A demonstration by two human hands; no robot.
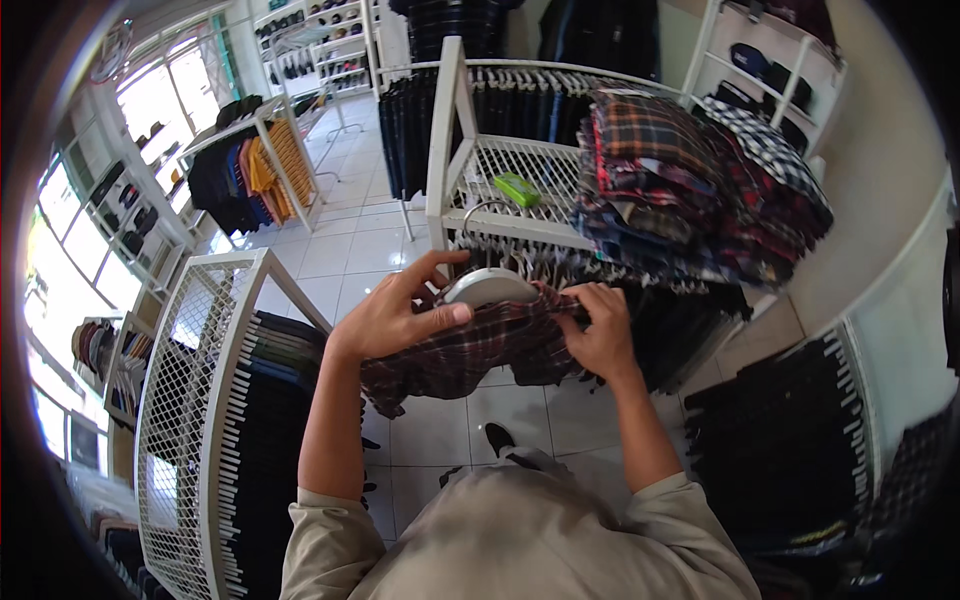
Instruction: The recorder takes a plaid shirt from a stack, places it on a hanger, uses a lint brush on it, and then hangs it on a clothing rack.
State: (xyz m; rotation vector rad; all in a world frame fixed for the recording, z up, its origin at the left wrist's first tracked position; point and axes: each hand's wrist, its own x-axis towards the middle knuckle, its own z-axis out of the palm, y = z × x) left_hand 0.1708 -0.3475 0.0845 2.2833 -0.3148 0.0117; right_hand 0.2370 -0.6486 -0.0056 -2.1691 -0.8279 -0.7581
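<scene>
A dark red plaid shirt [465, 349] hangs in front of me on a white plastic hanger [491, 287] with a metal hook. My left hand [397, 304] is at the hanger's left shoulder, its thumb lying over the shirt and hanger end. With my right hand [598, 326] I pinch the shirt's cloth near the collar, at the right end of the hanger. The hook rises in front of the rack's white front bar; whether it touches anything is unclear. The shirt's lower part is bunched or foreshortened below my hands.
Folded plaid shirts [660, 165] are piled on a white mesh-topped rack [517, 154], beside a bright green packet [517, 189]. Dark garments hang beneath. Another mesh-topped rack [187, 390] stands close on my left, and black clothes [780, 442] hang on my right. White floor tiles [427, 435] lie below.
</scene>
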